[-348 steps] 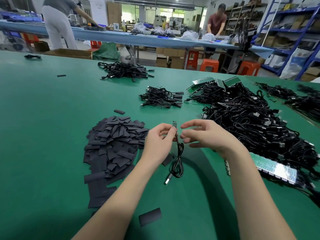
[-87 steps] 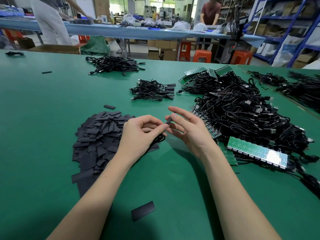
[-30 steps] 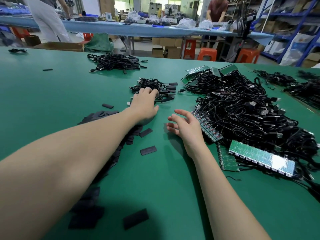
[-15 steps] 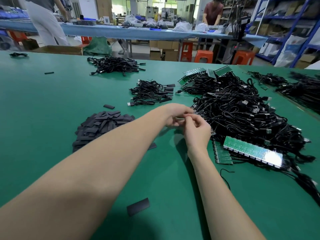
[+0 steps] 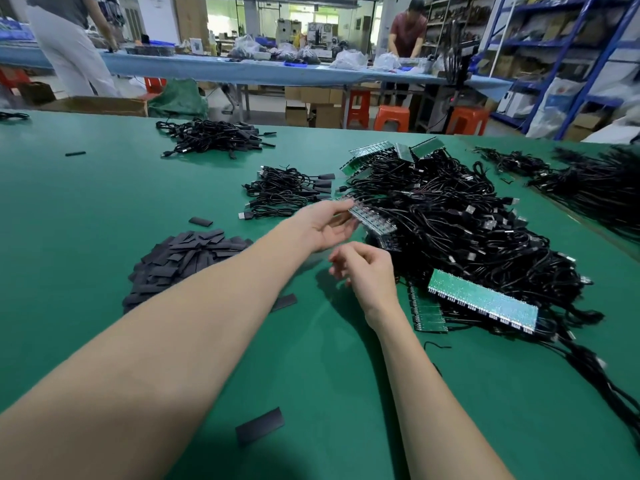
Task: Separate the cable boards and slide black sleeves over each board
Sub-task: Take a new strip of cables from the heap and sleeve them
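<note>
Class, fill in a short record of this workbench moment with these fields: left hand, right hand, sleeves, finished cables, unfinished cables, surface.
left hand: left hand holds one end of a strip of small boards lifted at the edge of the big cable heap
right hand: right hand loosely curled just below it, holding nothing visible
sleeves: pile of black sleeves to the left; one loose sleeve near the forearms
finished cables: small bundle beyond the hands
unfinished cables: large tangled heap with a green board panel
surface: green table
</note>
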`<state>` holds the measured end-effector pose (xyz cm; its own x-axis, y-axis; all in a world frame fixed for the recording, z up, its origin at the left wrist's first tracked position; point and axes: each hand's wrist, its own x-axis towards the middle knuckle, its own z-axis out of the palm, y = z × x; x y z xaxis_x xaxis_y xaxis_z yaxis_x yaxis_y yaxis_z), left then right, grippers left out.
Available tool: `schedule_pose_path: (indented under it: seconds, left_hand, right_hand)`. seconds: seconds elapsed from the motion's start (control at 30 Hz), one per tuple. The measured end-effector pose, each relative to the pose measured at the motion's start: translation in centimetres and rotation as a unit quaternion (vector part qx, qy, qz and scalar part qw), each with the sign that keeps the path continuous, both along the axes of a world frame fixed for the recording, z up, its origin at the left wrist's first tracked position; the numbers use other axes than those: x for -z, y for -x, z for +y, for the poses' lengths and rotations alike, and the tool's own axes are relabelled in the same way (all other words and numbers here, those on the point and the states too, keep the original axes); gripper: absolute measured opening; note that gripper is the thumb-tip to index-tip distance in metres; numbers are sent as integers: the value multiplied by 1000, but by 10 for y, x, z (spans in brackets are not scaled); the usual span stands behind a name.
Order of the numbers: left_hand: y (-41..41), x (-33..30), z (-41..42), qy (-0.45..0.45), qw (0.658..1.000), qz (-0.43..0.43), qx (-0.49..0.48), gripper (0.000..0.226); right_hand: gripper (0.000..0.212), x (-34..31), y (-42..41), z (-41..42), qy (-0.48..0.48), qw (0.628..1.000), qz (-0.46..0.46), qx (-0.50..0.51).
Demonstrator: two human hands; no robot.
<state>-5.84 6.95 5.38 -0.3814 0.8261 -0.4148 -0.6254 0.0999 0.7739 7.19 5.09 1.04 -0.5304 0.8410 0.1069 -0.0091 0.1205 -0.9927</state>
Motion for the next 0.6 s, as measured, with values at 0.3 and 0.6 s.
schedule_pose_path:
  seconds: [0.3,0.6]
  left_hand:
    - [36,-24,-27,-123,986,-98,-53,18]
    - [90,-32,-78,-123,992,-23,24,23]
  right_hand:
    - [22,-12,-13,26,264,942,207,35]
    - [32,-16,-19,30,317,915,249,23]
